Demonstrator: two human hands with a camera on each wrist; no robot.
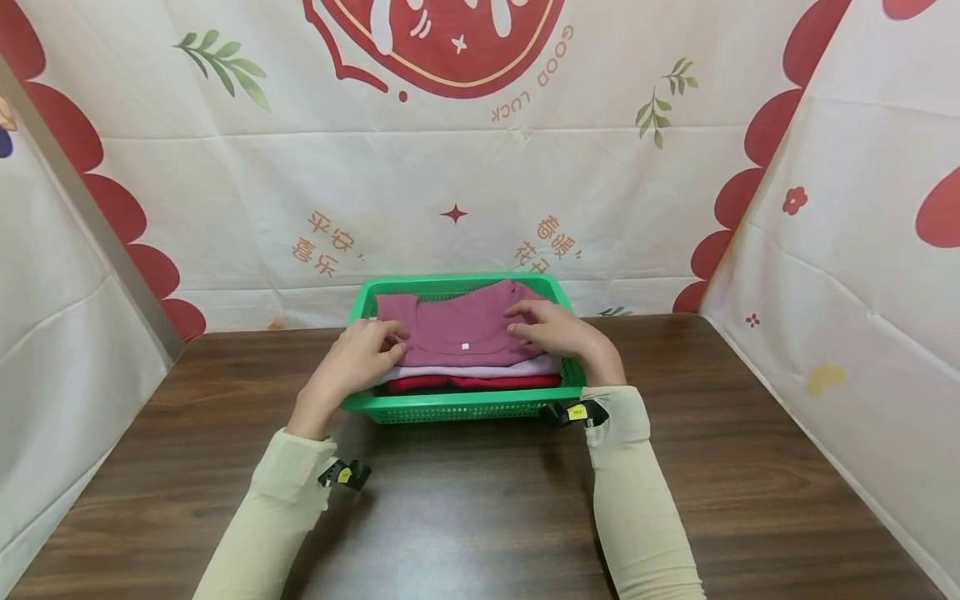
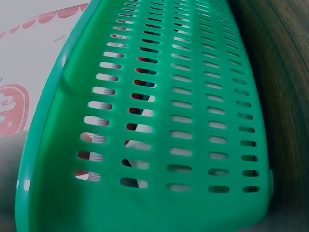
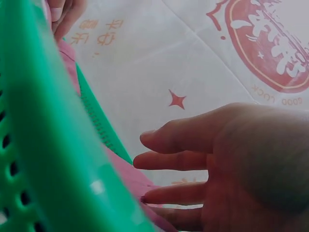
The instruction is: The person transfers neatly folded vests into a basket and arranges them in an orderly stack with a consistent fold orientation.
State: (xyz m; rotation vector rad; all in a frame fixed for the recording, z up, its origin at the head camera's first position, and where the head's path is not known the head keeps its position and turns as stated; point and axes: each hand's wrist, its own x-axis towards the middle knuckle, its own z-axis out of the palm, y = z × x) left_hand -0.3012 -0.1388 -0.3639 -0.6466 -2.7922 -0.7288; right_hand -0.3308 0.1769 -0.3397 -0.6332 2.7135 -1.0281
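Folded clothes lie stacked in a green plastic basket (image 1: 465, 410) with slotted sides. On top is a mauve-pink garment (image 1: 465, 321) with a rounded neckline and a small white tag; a pale lavender cloth (image 1: 480, 371) and a red cloth (image 1: 480, 383) show beneath it. My left hand (image 1: 363, 354) reaches over the basket's left rim, loosely bent fingers at the pink garment's left side. Over its right side is my right hand (image 1: 558, 329), thumb and fingers apart. The right wrist view shows these fingers (image 3: 176, 193) loosely extended beside the pink cloth.
The basket stands near the back of a dark wood table (image 1: 465, 517). Behind it hangs a white printed cloth (image 1: 450, 167) with red designs, and similar cloth hangs on both sides. Each sleeve cuff carries a small black device (image 1: 573, 414).
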